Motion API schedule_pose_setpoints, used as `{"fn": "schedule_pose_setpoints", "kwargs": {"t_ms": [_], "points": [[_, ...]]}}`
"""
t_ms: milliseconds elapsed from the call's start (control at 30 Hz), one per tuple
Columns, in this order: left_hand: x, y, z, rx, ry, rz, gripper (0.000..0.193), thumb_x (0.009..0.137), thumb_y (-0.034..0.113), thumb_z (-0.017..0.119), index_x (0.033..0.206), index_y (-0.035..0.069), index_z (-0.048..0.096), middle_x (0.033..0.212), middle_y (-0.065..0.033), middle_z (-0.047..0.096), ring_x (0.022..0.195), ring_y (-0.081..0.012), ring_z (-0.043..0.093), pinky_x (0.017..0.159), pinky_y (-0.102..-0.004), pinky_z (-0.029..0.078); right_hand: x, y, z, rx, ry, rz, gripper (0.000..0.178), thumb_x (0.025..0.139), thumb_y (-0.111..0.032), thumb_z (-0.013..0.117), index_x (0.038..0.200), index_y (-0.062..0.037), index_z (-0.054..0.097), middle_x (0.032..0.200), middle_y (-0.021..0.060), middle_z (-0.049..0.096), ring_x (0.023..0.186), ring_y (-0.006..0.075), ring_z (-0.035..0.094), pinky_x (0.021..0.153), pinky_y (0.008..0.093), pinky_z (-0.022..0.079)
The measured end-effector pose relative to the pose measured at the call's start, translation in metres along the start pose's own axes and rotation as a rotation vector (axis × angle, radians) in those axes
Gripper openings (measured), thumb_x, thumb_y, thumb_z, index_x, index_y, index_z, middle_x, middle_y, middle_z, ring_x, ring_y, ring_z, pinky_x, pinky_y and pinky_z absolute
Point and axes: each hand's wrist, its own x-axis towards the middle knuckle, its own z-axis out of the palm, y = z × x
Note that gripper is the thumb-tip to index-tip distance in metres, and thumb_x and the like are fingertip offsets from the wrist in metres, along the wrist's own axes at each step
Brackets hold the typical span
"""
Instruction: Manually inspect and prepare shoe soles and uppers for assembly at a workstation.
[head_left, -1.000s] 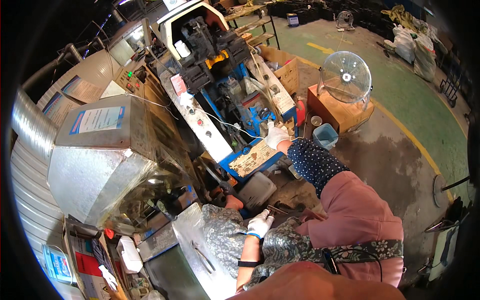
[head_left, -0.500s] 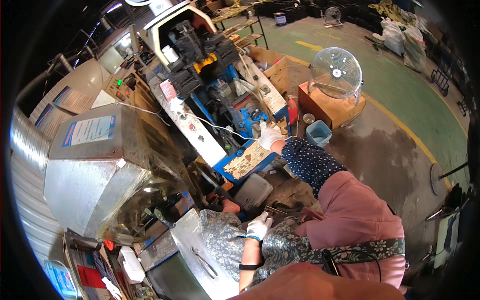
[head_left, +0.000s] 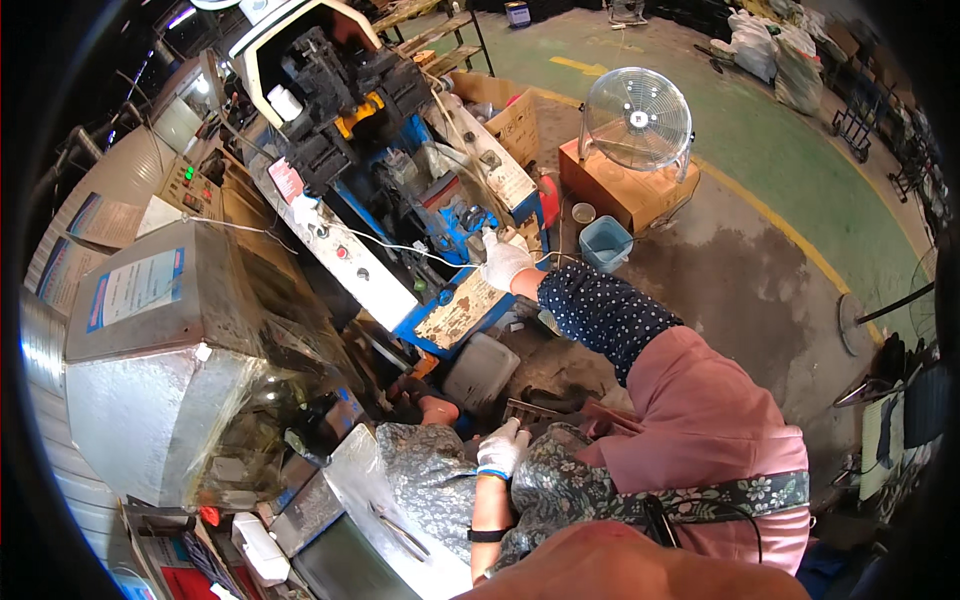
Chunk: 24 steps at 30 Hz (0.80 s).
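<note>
The person's left hand (head_left: 502, 450), in a white knit glove with a blue-and-yellow cuff, is curled nearly closed around the end of a slim brown metal piece (head_left: 531, 410), near, just above the lap. The right hand (head_left: 506, 263), in a matching white glove, reaches farther out, partly bent, to the near right part of a blue-and-white metal machine (head_left: 345, 265). Its fingertips are beside a bright blue metal fitting (head_left: 466, 222); whether they grip anything cannot be told. A pale blue square plastic bucket (head_left: 605, 245) stands to its right, while a grey plastic container (head_left: 480, 367) sits between the machine and the lap.
</note>
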Motion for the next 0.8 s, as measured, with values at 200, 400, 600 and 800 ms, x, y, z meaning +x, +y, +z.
{"fn": "schedule_pose_setpoints", "kwargs": {"t_ms": [200,400,600,800], "points": [[-0.010,0.006,-0.002,-0.035,0.123,0.058,0.045,0.095,0.042,0.062,0.119,0.005,0.066,0.116,-0.0261,0.069,0.111,-0.0438,0.065,0.096,-0.0507,0.050,-0.003,-0.005,-0.011,0.013,-0.052,0.043,0.083,0.091,-0.031,0.064,0.160,-0.0080,0.026,0.111,0.0264,0.072,0.099,0.0410,0.072,0.087,0.0497,0.056],[-0.012,0.005,0.000,-0.059,0.134,0.082,0.045,0.095,0.042,0.059,0.121,0.006,0.064,0.117,-0.0280,0.069,0.111,-0.0444,0.065,0.097,-0.0521,0.049,-0.007,-0.015,-0.017,0.047,-0.071,0.142,0.060,0.089,-0.029,0.073,0.139,-0.0114,0.045,0.119,0.0249,0.070,0.109,0.0439,0.068,0.093,0.0515,0.054],[-0.018,0.007,-0.003,-0.059,0.101,0.012,0.055,0.094,0.044,0.058,0.136,0.009,0.065,0.130,-0.0237,0.067,0.123,-0.0389,0.063,0.109,-0.0421,0.047,0.001,-0.010,-0.011,0.012,-0.145,0.186,0.068,0.089,-0.031,0.068,0.147,-0.0097,0.040,0.138,0.0305,0.056,0.124,0.0434,0.061,0.101,0.0513,0.052],[-0.022,0.005,-0.002,-0.081,0.138,0.069,0.050,0.094,0.043,0.063,0.131,0.009,0.065,0.125,-0.0246,0.068,0.118,-0.0396,0.065,0.103,-0.0440,0.049,0.006,-0.003,0.004,-0.063,-0.016,0.151,0.067,0.089,-0.035,0.071,0.147,-0.0153,0.043,0.117,0.0224,0.072,0.107,0.0413,0.071,0.092,0.0507,0.053]]}}
